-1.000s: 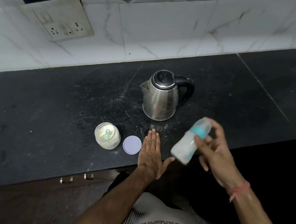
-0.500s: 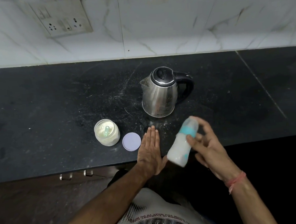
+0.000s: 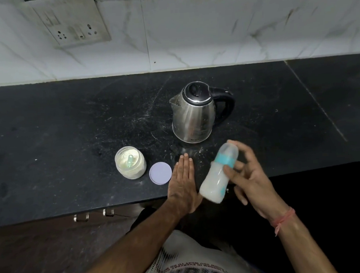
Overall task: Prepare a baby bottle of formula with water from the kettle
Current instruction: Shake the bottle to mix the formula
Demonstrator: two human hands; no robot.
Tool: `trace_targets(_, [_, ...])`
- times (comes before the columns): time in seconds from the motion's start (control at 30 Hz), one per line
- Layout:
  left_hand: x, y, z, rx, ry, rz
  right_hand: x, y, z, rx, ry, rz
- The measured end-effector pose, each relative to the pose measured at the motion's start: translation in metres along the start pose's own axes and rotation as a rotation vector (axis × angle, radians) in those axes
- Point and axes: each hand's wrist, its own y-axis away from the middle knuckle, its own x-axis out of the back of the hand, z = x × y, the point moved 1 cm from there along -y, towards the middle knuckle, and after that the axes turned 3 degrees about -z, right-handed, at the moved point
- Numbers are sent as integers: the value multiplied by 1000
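Still the right hand (image 3: 252, 180) grips the bottle (image 3: 218, 174) (now steeper); left hand (image 3: 183, 182) stays flat.

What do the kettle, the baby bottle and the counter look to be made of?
Kettle: brushed steel body by its grey sheen and streaky reflections, with a black lid and handle, probably plastic.
Baby bottle: translucent plastic, likely, since the milky fill shows through; a teal collar and a clear cap.
Counter: dark polished stone, perhaps granite, speckled and scuffed, with a visible seam at the right.

Black stone counter (image 3: 60, 132), steel kettle (image 3: 192, 117), powder jar (image 3: 130, 165), lilac lid (image 3: 160, 173), flat left hand (image 3: 182, 185)
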Motion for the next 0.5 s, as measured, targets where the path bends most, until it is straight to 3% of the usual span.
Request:
trace_targets(0.13, [-1, -1, 1, -8, 72, 42, -4, -2, -1, 20, -120, 144])
trace_targets(0.27, [-3, -2, 1, 5, 51, 17, -13, -1, -1, 38, -37, -19])
trace_targets(0.37, [-2, -3, 2, -5, 69, 35, -8, -3, -3, 40, -150, 133])
trace_targets(0.5, [-2, -2, 1, -7, 4, 20, -7, 0, -2, 9, -27, -36])
